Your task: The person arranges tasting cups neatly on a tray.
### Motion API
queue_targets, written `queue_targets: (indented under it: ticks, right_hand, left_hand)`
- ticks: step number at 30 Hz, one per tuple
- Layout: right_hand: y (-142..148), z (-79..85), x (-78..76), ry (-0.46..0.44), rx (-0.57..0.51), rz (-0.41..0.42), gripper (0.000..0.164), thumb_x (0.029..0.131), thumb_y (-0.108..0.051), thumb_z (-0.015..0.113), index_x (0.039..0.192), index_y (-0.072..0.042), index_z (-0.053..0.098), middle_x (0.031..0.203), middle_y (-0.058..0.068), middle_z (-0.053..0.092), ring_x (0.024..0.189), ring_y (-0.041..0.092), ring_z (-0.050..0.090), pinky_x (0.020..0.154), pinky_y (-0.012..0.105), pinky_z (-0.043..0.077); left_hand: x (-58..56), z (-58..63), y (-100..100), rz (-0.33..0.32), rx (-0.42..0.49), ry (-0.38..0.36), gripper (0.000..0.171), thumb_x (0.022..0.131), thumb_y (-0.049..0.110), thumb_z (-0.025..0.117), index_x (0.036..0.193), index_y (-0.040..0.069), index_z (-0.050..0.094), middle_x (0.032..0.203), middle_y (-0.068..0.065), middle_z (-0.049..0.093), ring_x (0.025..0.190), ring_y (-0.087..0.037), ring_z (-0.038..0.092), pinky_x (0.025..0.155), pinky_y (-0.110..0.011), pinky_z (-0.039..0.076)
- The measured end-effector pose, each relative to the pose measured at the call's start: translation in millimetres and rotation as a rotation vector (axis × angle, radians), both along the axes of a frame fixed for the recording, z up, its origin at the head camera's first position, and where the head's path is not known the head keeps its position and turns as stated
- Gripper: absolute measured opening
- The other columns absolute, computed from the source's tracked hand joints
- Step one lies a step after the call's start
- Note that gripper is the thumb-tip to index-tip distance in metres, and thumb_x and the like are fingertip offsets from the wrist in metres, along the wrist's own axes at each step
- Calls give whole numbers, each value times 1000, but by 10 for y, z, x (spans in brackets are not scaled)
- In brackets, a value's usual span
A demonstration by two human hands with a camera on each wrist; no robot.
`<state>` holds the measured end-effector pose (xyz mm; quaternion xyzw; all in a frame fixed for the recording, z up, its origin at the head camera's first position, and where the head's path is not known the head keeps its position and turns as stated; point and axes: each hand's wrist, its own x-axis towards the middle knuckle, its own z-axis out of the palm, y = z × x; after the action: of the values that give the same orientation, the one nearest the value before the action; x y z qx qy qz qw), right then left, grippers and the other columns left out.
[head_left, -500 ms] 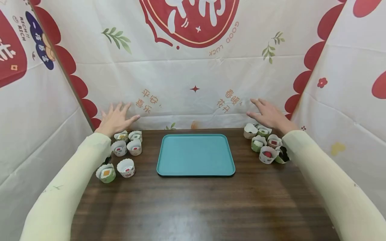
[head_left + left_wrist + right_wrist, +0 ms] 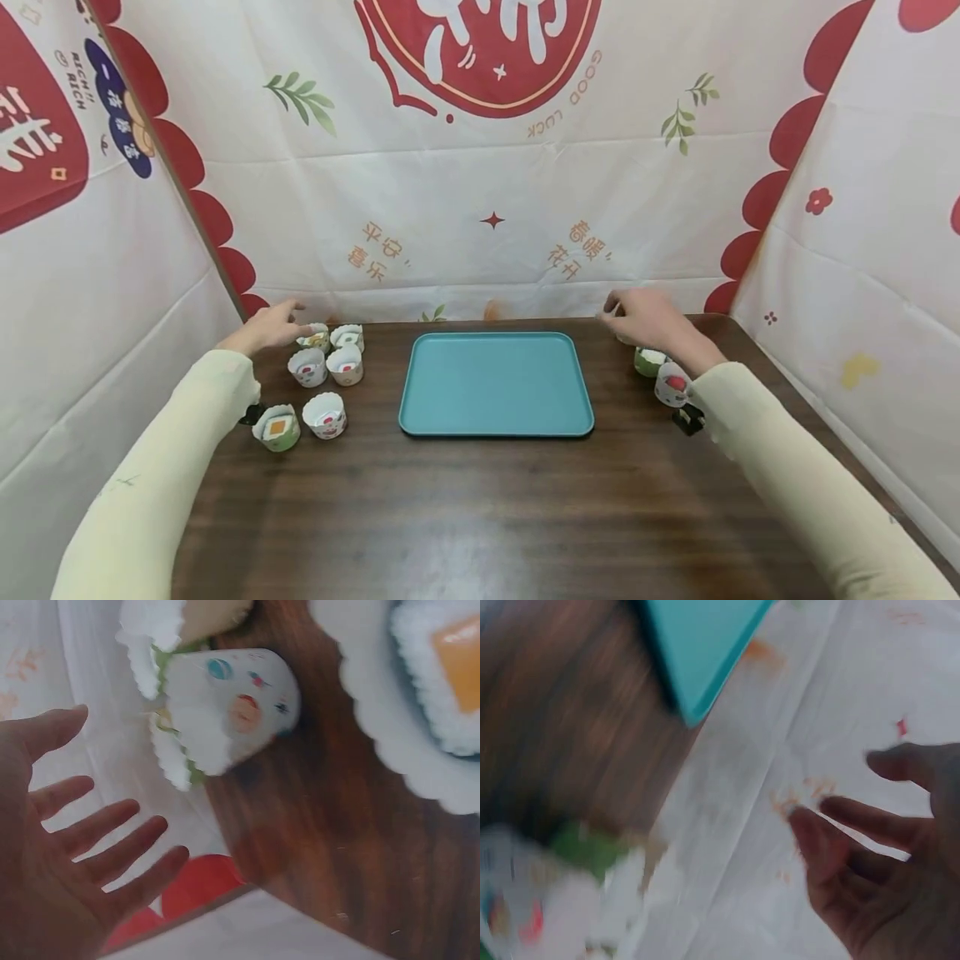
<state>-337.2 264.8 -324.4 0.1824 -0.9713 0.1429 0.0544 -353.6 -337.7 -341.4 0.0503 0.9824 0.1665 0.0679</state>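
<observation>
My left hand (image 2: 264, 328) hovers beside the back-left paper baking cups, its fingertips near a cup with a yellowish filling (image 2: 316, 337). In the left wrist view its fingers are spread and hold nothing; a patterned white cup (image 2: 247, 705) stands beyond them. Nearer that camera is an orange-topped piece of sushi (image 2: 457, 667) in a cup. Over the right-hand cups my right hand (image 2: 648, 319) hangs with bent fingers, thumb apart and nothing between them. It hides several cups there; a green cup (image 2: 645, 367) and a cup with a red piece (image 2: 672, 385) show below.
A teal tray (image 2: 497, 383) lies on the dark wooden table (image 2: 480, 517) between the two cup groups. White printed cloth (image 2: 480, 183) walls in the back and both sides. On the left, a green cup (image 2: 277, 429) and a white cup (image 2: 327, 417) stand nearer the front.
Both hands have come down from in front of the back cloth towards the cups. The right hand's fingers have bent. The view has shifted slightly.
</observation>
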Motion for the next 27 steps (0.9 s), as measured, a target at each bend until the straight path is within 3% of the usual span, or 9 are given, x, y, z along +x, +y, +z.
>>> queue_targets:
  ticks: [3, 7, 13, 17, 21, 27]
  right_hand:
    - [-100, -104, 110, -85, -19, 29, 36, 101, -31, 62, 112, 1, 73, 98, 16, 76, 71, 19, 65, 63, 37, 57]
    - [-198, -324, 245, -254, -54, 25, 39, 102, -33, 62, 117, 3, 69, 104, 17, 74, 64, 17, 66, 59, 32, 58]
    - [-243, -607, 376, -467, -79, 8, 57, 101, -39, 64, 137, 4, 55, 116, 20, 68, 78, 21, 68, 61, 34, 61]
    - [-218, -695, 376, -537, -146, -14, 76, 100, -37, 65, 155, 3, 32, 111, 22, 65, 84, 24, 66, 65, 37, 64]
    - [-188, -754, 360, -563, -266, -66, 89, 101, -27, 65, 162, 5, 7, 111, 26, 61, 86, 27, 67, 67, 37, 66]
    - [-185, -840, 315, -613, -401, -77, 89, 99, -10, 65, 163, 4, 5, 102, 24, 58, 81, 26, 65, 65, 40, 67]
  left_hand:
    - [-30, -82, -83, 30, 56, -56, 79, 102, 36, 57, 156, -10, 24, 153, -41, 36, 141, -57, 38, 116, -73, 36]
    - [-41, -185, -140, 77, 106, -132, 89, 101, 41, 58, 157, -14, 15, 159, -41, 22, 147, -58, 25, 121, -73, 28]
    - [-67, -325, -109, 108, 127, -210, 94, 100, 41, 59, 156, -17, 10, 158, -43, 19, 147, -58, 24, 123, -71, 27]
    - [-114, -345, -39, 126, 129, -207, 93, 99, 38, 60, 155, -19, 11, 157, -44, 21, 146, -58, 27, 122, -70, 30]
    - [-178, -335, 24, 153, 172, -176, 89, 99, 33, 60, 155, -17, 14, 158, -42, 22, 147, -56, 28, 121, -69, 33]
    - [-258, -357, 48, 162, 159, -146, 86, 98, 33, 62, 154, -17, 20, 157, -41, 26, 145, -55, 32, 119, -68, 37]
